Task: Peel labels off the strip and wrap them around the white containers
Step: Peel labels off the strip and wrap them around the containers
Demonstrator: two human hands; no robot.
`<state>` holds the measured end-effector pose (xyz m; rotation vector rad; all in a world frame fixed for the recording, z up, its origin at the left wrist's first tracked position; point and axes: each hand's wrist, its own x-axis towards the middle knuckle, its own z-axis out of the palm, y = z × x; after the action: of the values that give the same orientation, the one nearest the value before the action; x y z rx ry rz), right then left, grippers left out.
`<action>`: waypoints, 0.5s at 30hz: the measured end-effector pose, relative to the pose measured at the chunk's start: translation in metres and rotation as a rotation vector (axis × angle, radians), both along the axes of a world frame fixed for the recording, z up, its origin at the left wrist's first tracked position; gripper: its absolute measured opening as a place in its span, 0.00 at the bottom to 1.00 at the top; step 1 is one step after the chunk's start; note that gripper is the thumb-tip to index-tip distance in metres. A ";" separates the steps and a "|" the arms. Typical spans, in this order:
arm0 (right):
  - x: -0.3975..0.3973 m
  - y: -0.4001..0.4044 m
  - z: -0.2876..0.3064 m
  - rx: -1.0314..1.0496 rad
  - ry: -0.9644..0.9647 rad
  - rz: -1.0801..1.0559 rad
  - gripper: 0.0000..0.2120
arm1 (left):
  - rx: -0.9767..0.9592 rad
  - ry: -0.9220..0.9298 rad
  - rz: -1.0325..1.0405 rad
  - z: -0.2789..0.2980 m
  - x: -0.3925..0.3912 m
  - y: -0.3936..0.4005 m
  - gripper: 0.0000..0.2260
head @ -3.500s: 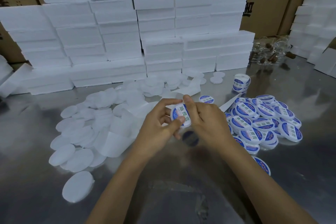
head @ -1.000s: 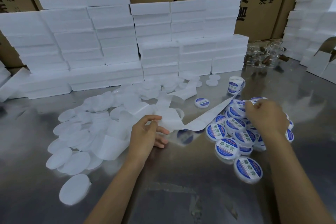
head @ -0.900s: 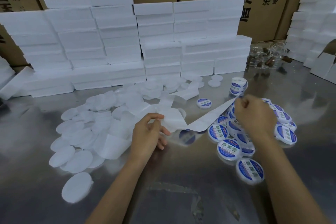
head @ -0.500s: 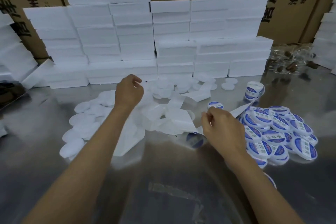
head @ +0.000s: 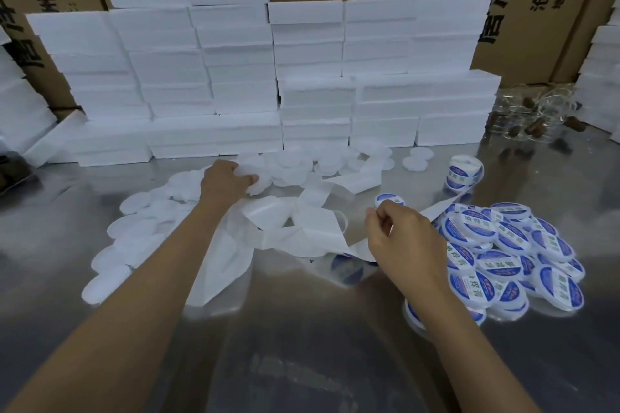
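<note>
Over on the bench (head: 302, 362), the left hand (head: 225, 182) was out on the heap of plain white containers (head: 288, 168), fingers curled round one at the heap's near edge. The right hand (head: 399, 238) pinched something small between thumb and forefinger just above the strip (head: 322, 231); probably a label, but too small to tell. That strip lay crumpled between the hands and ran off to the roll (head: 464, 171). Finished pots (head: 503, 255) sat piled at the right.

The containers looked light, stiff and a bit slick, so I'd grab one by the rim. Labels are floppy and sticky; take them by a corner only.

Half a second earlier the left hand was nearer, short of that container, and the right hand was about where it was now.
</note>
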<state>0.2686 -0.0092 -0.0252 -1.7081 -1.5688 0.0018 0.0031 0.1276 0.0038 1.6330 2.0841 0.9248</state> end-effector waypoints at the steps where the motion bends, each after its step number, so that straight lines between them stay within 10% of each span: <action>1: 0.000 0.000 0.001 -0.007 0.019 0.008 0.15 | 0.011 -0.005 -0.002 0.002 -0.002 -0.002 0.20; 11: 0.005 -0.006 0.011 -0.287 0.285 0.344 0.14 | 0.118 -0.152 -0.056 0.043 -0.012 -0.047 0.11; 15: 0.009 -0.008 0.006 -0.477 0.040 0.491 0.12 | 0.183 -0.442 -0.226 0.064 0.009 -0.092 0.11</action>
<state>0.2779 -0.0168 -0.0193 -1.5951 -2.0309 0.7021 0.0121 0.0352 0.0682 1.5354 1.5266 1.2879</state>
